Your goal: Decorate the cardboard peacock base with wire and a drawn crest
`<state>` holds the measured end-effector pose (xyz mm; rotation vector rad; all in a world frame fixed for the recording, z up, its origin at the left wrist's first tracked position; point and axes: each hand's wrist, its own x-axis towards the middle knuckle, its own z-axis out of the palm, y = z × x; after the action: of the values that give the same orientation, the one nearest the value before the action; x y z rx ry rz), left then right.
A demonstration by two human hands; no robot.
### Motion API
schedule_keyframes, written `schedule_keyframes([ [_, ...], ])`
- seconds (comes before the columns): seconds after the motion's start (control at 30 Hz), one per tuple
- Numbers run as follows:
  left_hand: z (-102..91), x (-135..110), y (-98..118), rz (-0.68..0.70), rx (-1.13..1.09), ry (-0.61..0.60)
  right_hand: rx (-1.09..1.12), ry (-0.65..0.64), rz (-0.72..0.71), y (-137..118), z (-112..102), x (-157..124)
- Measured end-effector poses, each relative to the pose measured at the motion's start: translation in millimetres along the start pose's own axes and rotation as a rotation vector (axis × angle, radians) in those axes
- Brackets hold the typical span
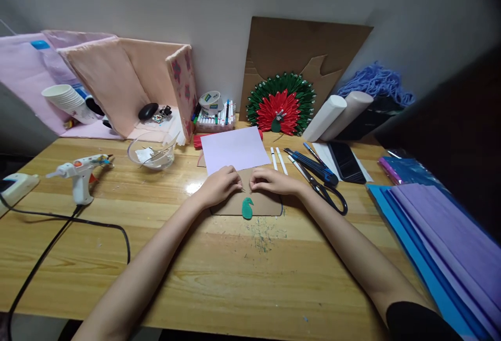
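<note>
Left hand [223, 185], right hand [272, 180] at brown cardboard [227, 208], fingers [237, 182] pinched; green bird-shaped cutout [247, 209] on near edge.

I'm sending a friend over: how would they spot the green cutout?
On the wooden table, find the brown cardboard in front of the lilac sheet. The small green cutout lies across its near edge; unlike the red-and-green fan behind, it is plain green with a beaked tip.

Cardboard piece [227, 207] is placed ctr. on table [250, 289], w/ bird cutout [247, 209] at its near edge. Paper sheet [235, 148] is laid behind. Glue gun [81, 176] is positioned far L; bowl [171, 159] is set btwn. gun & paper sheet. Scissors [332, 200] are located R of cardboard, phone [346, 162] behind same. Folded sheets [450, 226] are stacked far R. Panel [287, 43] is stood at rear.
</note>
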<state>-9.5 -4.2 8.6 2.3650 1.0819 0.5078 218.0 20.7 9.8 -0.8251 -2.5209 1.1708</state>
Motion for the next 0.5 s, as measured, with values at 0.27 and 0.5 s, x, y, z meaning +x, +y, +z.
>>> schedule_keyframes([
  [0.27, -43.3, -62.5, -27.8, -0.342, 0.086, 0.228, 0.053, 0.047, 0.087, 1.6, -1.0, 0.3],
  [0.5, -34.0, -77.5, -34.0, -0.380, 0.048, 0.281, 0.231, 0.279, 0.175, -13.6, 15.9, 5.2],
])
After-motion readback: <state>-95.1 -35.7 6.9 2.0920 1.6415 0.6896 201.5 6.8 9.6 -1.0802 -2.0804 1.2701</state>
